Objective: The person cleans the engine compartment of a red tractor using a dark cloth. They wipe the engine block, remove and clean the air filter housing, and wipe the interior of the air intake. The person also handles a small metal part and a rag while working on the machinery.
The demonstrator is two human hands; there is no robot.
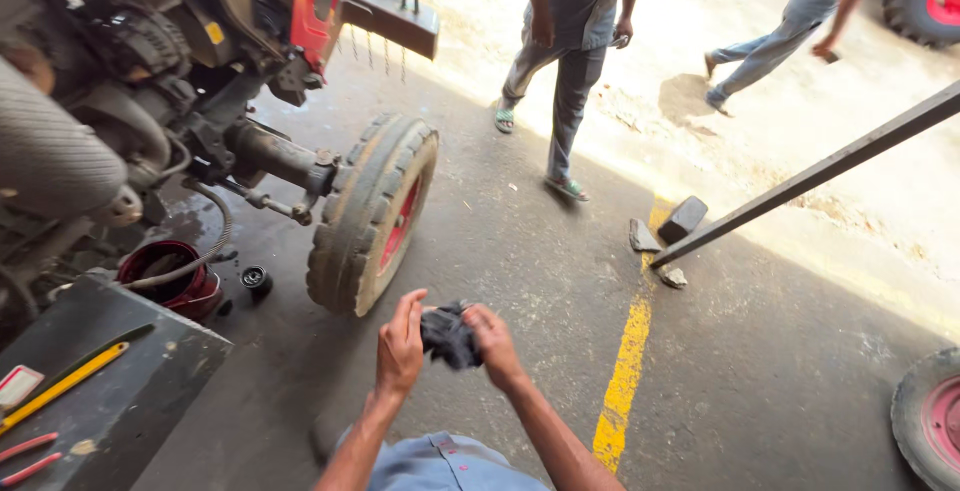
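Note:
Both my hands are raised in front of me over the concrete floor, gripping a crumpled dark rag (448, 336) between them. My left hand (400, 346) holds its left side with the fingers spread upward. My right hand (492, 343) clasps its right side. My forearms reach up from the bottom edge, above my blue shirt (440, 463).
A tractor (130, 81) stands at left with its front wheel (372, 213) near my hands. A red bucket (165, 276) sits under the engine. A dark bench (110, 386) holds a yellow tool (62, 386). Two people (572, 41) walk beyond. A metal bar (810, 176) slants down to stones (680, 223).

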